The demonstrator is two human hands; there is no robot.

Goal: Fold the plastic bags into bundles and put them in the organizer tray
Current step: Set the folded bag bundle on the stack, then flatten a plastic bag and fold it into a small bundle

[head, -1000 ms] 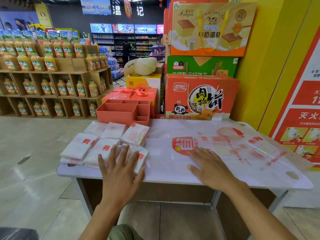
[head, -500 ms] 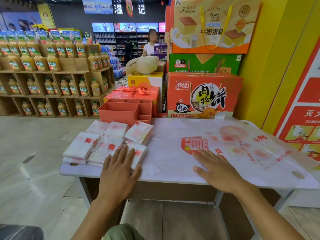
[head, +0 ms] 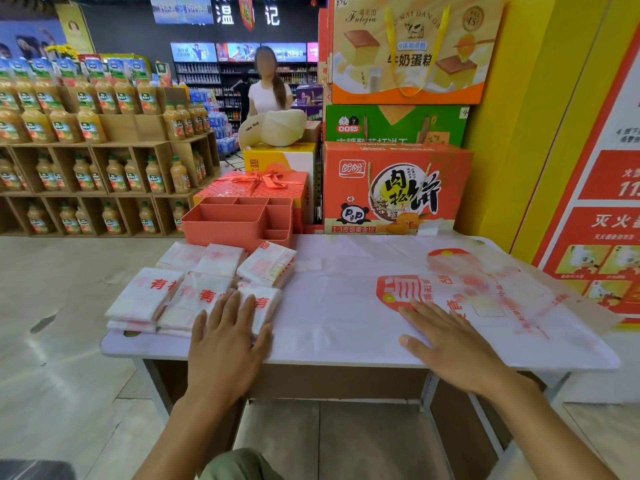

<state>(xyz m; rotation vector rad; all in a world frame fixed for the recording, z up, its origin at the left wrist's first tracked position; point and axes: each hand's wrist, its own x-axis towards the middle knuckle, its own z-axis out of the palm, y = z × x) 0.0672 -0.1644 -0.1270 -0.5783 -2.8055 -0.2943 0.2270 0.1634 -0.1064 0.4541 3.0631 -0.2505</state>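
Note:
A large white plastic bag [head: 346, 299] with red print lies spread flat over the small table [head: 117, 344]. My right hand [head: 450, 344] presses flat on it near the front edge, fingers straight. My left hand [head: 225, 337] lies flat with its fingertips on the folded bag bundles [head: 149, 296], several white packets with red characters stacked at the table's left. The orange organizer tray [head: 225, 225] with several compartments stands behind the bundles at the back left; I see nothing inside it.
Stacked gift boxes rise behind the table: an orange snack carton [head: 394, 188] and a red ribboned box [head: 252, 183]. Wooden shelves of juice bottles [head: 86, 133] fill the left. A person [head: 268, 88] stands in the aisle beyond. A yellow wall [head: 540, 116] is at the right.
Both hands stay flat in nearly the same places. A person has come into sight in the aisle behind the boxes. My view has shifted slightly.

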